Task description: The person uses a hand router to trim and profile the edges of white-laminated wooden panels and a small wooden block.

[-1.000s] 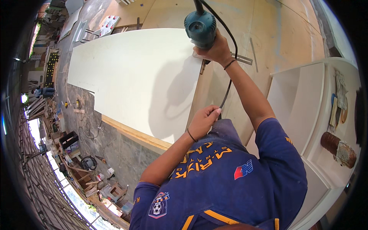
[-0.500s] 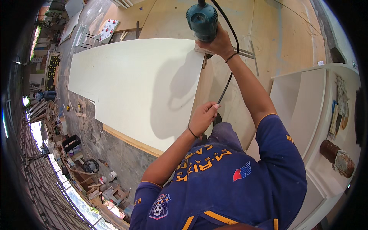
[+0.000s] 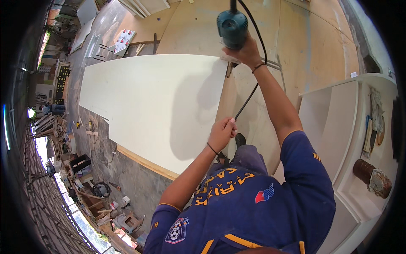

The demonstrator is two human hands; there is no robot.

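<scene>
The teal corded trim router (image 3: 232, 26) sits at upper centre of the frame, at the far corner of the large white board (image 3: 152, 106). It looks compact but dense, hard-shelled and likely to buzz, so best gripped around its body. The right hand (image 3: 245, 53) wraps it from below, fingers clenched around its base. Its black power cord (image 3: 249, 95) runs down to the left hand (image 3: 222, 133), at frame centre, which is fisted on the cord over the board's near edge.

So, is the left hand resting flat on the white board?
No, the left hand is closed around the black power cord, beside the white board edge.
</scene>
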